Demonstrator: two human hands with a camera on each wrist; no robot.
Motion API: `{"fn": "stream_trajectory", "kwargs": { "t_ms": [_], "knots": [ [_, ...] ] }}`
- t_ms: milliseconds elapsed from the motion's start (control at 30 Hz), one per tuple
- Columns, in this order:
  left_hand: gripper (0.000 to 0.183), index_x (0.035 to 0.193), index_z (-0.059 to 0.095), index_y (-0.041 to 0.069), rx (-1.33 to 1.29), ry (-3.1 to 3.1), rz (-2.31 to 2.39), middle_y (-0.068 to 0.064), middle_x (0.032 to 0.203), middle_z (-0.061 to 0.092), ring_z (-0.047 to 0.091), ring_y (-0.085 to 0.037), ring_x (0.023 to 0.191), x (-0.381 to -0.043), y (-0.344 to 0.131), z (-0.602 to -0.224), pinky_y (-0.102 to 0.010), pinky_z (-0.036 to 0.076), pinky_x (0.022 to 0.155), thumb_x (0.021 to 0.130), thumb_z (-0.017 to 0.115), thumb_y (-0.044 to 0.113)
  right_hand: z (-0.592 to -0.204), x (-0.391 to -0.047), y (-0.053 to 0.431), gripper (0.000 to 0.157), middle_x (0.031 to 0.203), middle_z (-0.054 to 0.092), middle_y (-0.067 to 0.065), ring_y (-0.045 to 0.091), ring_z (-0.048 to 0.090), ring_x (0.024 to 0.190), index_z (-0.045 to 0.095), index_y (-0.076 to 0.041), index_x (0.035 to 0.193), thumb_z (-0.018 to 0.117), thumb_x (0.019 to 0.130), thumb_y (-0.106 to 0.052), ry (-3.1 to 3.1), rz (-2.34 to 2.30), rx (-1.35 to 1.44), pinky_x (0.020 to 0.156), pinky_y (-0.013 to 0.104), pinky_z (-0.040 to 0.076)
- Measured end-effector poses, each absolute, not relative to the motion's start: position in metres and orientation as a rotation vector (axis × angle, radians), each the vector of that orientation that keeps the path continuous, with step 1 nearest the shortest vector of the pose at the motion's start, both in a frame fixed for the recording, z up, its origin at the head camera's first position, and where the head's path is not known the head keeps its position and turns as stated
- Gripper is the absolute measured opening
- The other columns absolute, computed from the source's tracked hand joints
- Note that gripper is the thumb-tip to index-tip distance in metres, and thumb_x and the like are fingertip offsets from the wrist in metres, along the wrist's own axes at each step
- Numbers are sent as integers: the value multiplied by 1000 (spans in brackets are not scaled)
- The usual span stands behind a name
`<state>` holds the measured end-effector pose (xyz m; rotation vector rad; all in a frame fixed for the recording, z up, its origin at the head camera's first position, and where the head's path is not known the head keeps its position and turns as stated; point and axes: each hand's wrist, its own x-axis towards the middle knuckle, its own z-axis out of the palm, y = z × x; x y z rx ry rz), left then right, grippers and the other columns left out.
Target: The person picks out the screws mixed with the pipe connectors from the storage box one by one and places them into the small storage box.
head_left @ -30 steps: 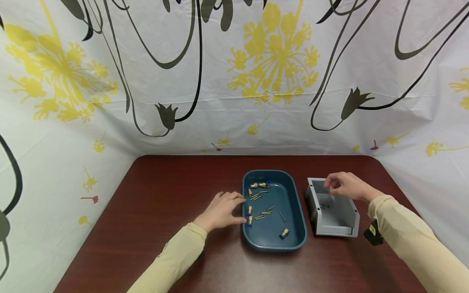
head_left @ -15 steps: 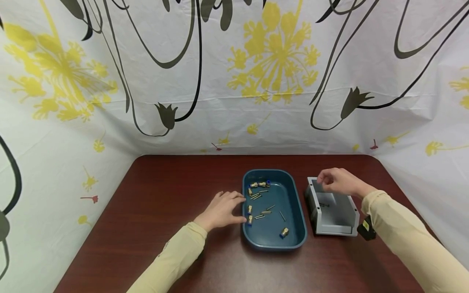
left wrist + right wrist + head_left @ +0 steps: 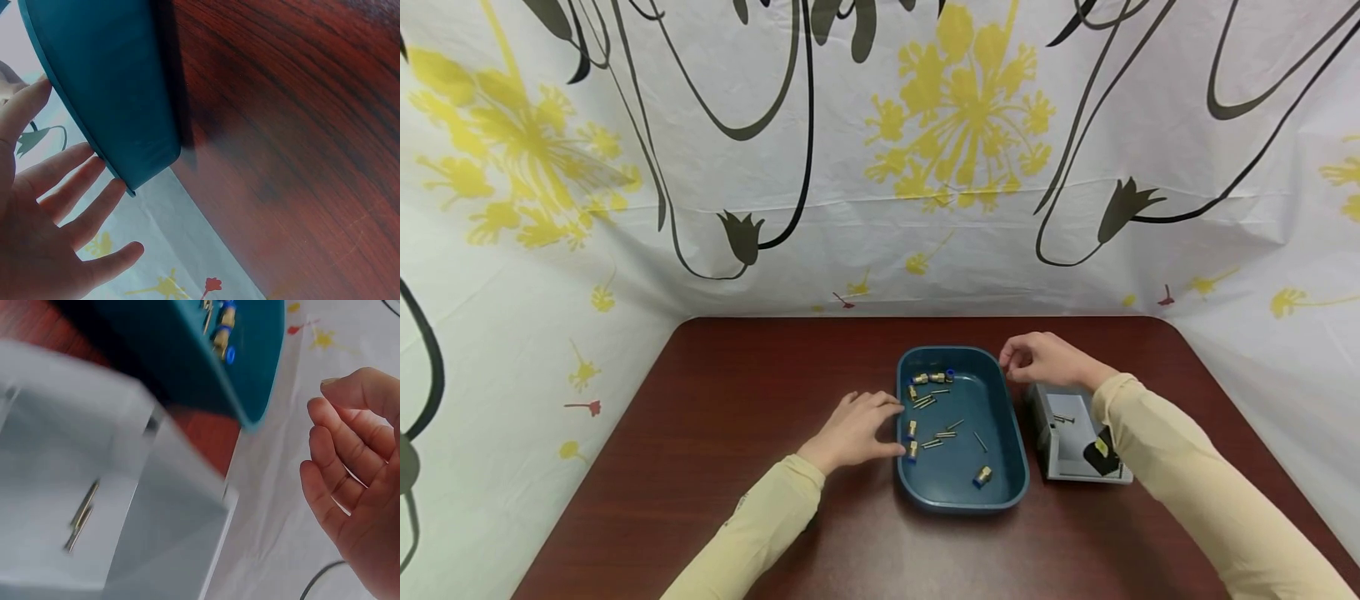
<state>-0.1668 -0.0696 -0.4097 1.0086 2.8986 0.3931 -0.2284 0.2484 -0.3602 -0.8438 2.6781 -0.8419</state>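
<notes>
A blue tray (image 3: 951, 506) on the table holds several brass fittings with blue collars (image 3: 982, 476) and several thin screws (image 3: 946, 434). My left hand (image 3: 856, 432) touches the tray's left rim with spread, fairly straight fingers; the left wrist view shows its fingertips along the tray's edge (image 3: 94, 134). Above the tray's far right rim is my right hand (image 3: 1051, 360), its fingers loosely bent and nothing seen between them in the right wrist view. Beneath the right forearm stands a grey bin (image 3: 1051, 446), partly hidden, with a few screws (image 3: 81, 515) lying inside.
Both containers stand side by side on a dark red-brown wooden table (image 3: 775, 375). A patterned white cloth (image 3: 850, 167) hangs behind and beside the table. A black wrist camera (image 3: 1102, 452) on the right sleeve overhangs the grey bin.
My right hand has moved left from above the grey bin to the blue tray's far right rim. The left hand stays at the tray's left rim.
</notes>
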Motion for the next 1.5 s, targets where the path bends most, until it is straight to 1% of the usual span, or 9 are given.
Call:
{"fn": "stream_trajectory", "kwargs": {
  "t_ms": [267, 567, 700, 867, 1200, 1367, 1500],
  "knots": [
    [58, 120, 56, 11, 1026, 2906, 399, -1, 118, 51, 44, -18, 109, -167, -70, -410, -48, 27, 93, 74, 66, 46, -364, -233, 210, 12, 76, 58, -4, 11, 55, 69, 59, -10, 89, 57, 79, -4, 2591, -851, -909, 63, 29, 45],
    [59, 120, 55, 11, 1011, 2893, 410, -1, 118, 51, 45, -17, 108, -167, -70, -409, -48, 27, 94, 74, 66, 46, -379, -231, 171, 13, 76, 56, -4, 11, 53, 68, 59, -10, 89, 59, 78, -3, 2494, -823, -970, 63, 27, 45],
    [59, 120, 55, 12, 1016, 2896, 394, -1, 118, 51, 45, -16, 108, -167, -70, -410, -47, 28, 93, 74, 65, 47, -391, -229, 159, 14, 77, 55, -4, 11, 52, 69, 60, -7, 91, 60, 77, -2, 2448, -783, -948, 63, 27, 45],
    [59, 120, 55, 12, 1035, 2907, 384, -1, 117, 51, 45, -16, 108, -167, -70, -411, -46, 28, 93, 74, 65, 47, -404, -227, 147, 16, 77, 55, -3, 11, 52, 67, 60, -2, 91, 60, 75, 1, 2408, -752, -920, 62, 26, 44],
    [58, 119, 56, 12, 1045, 2916, 376, 0, 117, 51, 45, -16, 108, -168, -70, -411, -47, 28, 93, 74, 65, 47, -419, -222, 135, 17, 71, 57, 0, 10, 50, 59, 61, -4, 85, 60, 71, 6, 2361, -666, -882, 56, 25, 43],
    [58, 120, 56, 12, 1042, 2913, 368, 0, 117, 51, 45, -16, 108, -168, -71, -410, -46, 28, 93, 74, 65, 47, -421, -221, 131, 17, 70, 55, -2, 9, 48, 58, 61, -6, 83, 59, 71, 6, 2372, -605, -923, 54, 25, 41],
    [58, 120, 55, 12, 1051, 2910, 366, 0, 118, 50, 45, -17, 108, -167, -71, -409, -46, 28, 93, 75, 65, 47, -422, -220, 127, 20, 72, 55, -4, 8, 48, 59, 61, -8, 83, 59, 70, 6, 2370, -560, -906, 55, 25, 41]
  ]
}}
